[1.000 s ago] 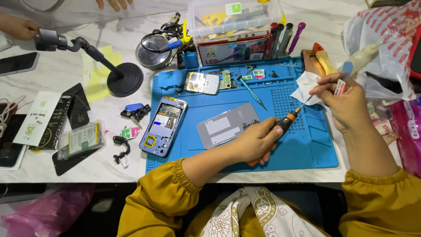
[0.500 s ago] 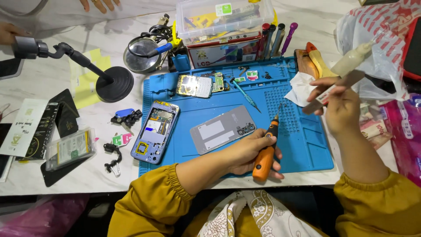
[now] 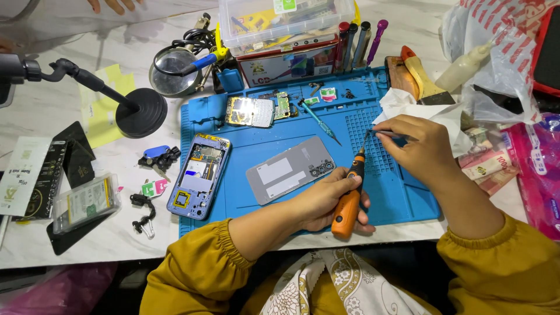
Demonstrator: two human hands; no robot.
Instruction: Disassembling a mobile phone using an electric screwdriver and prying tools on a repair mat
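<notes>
Screwdriver, orange-handled, is being gripped by the left hand: fingers wrapped tight round the handle, shaft tilted up and away over the blue work mat. Tip is being met by the right hand, whose thumb and forefinger are pinched shut on a thin dark tool, tweezers by the look; whether anything is caught at the tip cannot be told. Handle is likely being held steady so the tip can be worked on.

Opened phone is being kept face-down at the mat's left edge, internals exposed. Grey back cover is lying mid-mat, just left of the left hand. Circuit board and small parts are being parked in the mat's top trays, out of the working area.

Packaging:
- clear lidded plastic box, top centre, with a green label on the lid
- flat red-and-white printed carton propped below it
- small clear packet with a green-white insert, left, on a dark sleeve
- white paper slip, far left
- pink plastic bag, far right
</notes>
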